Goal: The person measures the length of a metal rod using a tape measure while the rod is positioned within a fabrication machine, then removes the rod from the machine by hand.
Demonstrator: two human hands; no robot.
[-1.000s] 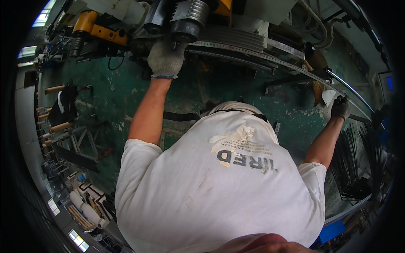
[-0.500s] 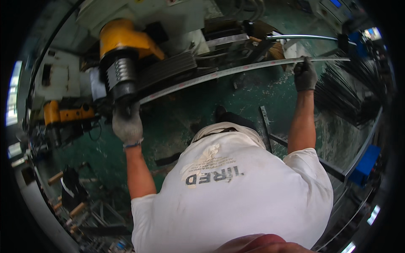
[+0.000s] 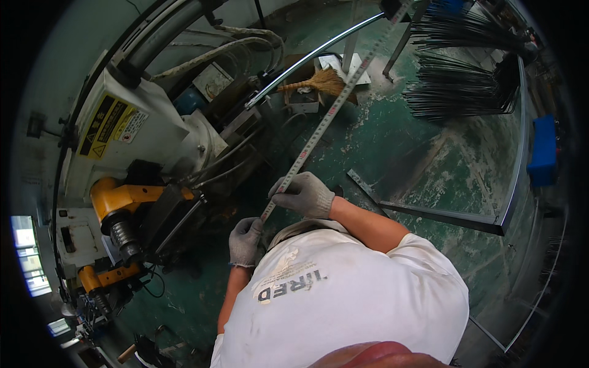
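Note:
A pale measuring tape [image 3: 331, 115] with red marks runs in a straight diagonal from my hands up to the far right. My right hand [image 3: 305, 195], in a grey work glove, pinches the tape near its close end, thumb and fingers on either side. Just to the left and nearer my body, my left hand [image 3: 245, 243], gloved too, is closed around the near end of the tape. Whether a tape case sits inside that palm is hidden. Both hands are close together in front of my waist.
A machine with a yellow-orange arm [image 3: 126, 199] stands at the left. A bright metal tube [image 3: 316, 58] and a straw broom [image 3: 323, 82] are beyond the hands. Bundles of thin black rods [image 3: 457, 92] lie far right, near a dark metal frame [image 3: 438, 216] and a blue bin [image 3: 542, 150].
My view has turned to the right. The left hand has come away from the yellow-orange machine arm. The right hand has moved in from far along the tape to beside the left.

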